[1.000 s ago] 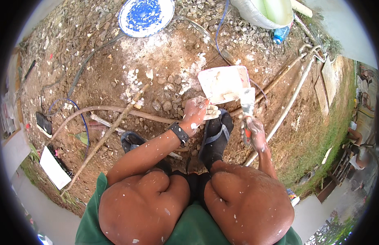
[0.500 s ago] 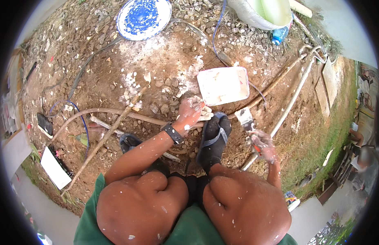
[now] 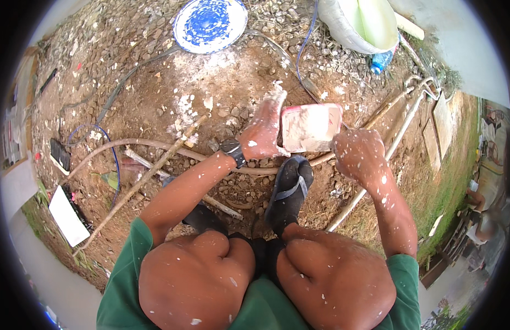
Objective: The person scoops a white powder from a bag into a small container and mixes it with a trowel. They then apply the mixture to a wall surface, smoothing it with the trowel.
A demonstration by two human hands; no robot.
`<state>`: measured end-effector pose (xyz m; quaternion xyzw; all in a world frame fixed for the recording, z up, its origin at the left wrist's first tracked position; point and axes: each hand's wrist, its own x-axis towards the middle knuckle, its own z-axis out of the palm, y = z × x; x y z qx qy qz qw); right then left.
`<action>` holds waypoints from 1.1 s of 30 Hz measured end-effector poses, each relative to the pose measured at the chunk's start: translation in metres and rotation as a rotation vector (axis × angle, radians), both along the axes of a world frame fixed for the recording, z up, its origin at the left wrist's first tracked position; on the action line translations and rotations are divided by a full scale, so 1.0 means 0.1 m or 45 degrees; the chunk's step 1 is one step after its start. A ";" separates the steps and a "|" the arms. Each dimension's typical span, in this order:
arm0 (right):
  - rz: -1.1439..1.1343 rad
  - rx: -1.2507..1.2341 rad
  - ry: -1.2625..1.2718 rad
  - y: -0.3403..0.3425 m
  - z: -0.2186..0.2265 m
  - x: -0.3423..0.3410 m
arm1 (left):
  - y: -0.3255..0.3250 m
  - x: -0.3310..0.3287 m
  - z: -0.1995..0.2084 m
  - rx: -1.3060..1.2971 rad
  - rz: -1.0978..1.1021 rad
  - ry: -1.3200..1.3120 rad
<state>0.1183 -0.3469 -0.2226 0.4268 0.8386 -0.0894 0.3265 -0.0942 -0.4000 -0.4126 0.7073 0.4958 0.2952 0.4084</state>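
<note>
A rectangular, pale plastic tub (image 3: 312, 128) with a reddish rim is smeared with whitish paint and seems slightly tilted. Along its left side is my left hand (image 3: 262, 132), its whitened fingers reaching past the far corner and its thumb at the near corner, holding the tub. At the tub's right edge, my right hand (image 3: 360, 156) is closed in a fist around a paintbrush, which the fist and the tub's edge now almost wholly hide. White paint specks cover both hands and forearms.
A blue-and-white speckled round lid (image 3: 210, 25) lies on stony soil at the back. Beside it stand a white sack or bucket (image 3: 348, 27) and a blue bottle (image 3: 381, 61). Wooden poles (image 3: 400, 132) and a hose (image 3: 115, 144) cross the ground. A person (image 3: 483, 228) is at far right.
My right hand has moved up and inward with the paintbrush to the tub's right edge. My left hand has risen from the tub's near corner to its left side.
</note>
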 end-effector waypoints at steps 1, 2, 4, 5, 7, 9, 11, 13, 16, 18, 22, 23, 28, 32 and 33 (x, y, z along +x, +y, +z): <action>0.022 -0.005 0.043 0.02 -0.05 -0.01 | -0.04 0.03 -0.07 -0.050 -0.081 0.061; 0.031 -0.008 0.049 0.06 -0.10 -0.02 | -0.09 0.07 -0.15 -0.088 -0.158 0.111; 0.083 0.003 0.063 0.14 -0.11 -0.01 | -0.19 0.11 -0.29 -0.138 -0.221 0.178; 0.055 -0.002 0.021 0.18 -0.09 -0.03 | -0.22 0.12 -0.35 -0.084 -0.169 0.177; 0.007 -0.007 -0.030 0.23 -0.02 -0.07 | -0.26 0.12 -0.43 -0.137 -0.132 0.259; -0.045 -0.067 -0.088 0.27 0.04 -0.14 | -0.24 0.10 -0.46 -0.167 -0.088 0.216; -0.027 -0.055 -0.199 0.25 0.03 -0.18 | -0.19 0.10 -0.43 -0.149 -0.071 0.257; -0.034 -0.065 -0.124 0.24 -0.06 -0.17 | -0.13 0.13 -0.37 -0.156 -0.011 0.099; -0.143 0.032 -0.044 0.27 -0.17 0.04 | 0.03 0.11 -0.24 -0.152 0.013 -0.086; -0.174 0.158 0.115 0.27 -0.22 0.19 | 0.17 0.04 -0.13 -0.075 0.027 0.034; -0.050 0.242 0.031 0.27 -0.25 0.26 | 0.65 -0.13 0.12 0.128 -0.219 0.275; -0.057 0.256 0.165 0.26 -0.24 0.26 | 0.70 -0.18 0.20 0.123 -0.320 0.446; -0.123 0.301 0.207 0.20 -0.26 0.30 | 1.02 -0.27 0.42 0.013 -0.435 0.537; -0.135 0.199 0.135 0.17 -0.34 0.36 | 0.96 -0.29 0.31 -0.096 -0.459 0.508; -0.095 0.275 0.164 0.16 -0.35 0.37 | 0.93 -0.30 0.25 -0.061 -0.403 0.535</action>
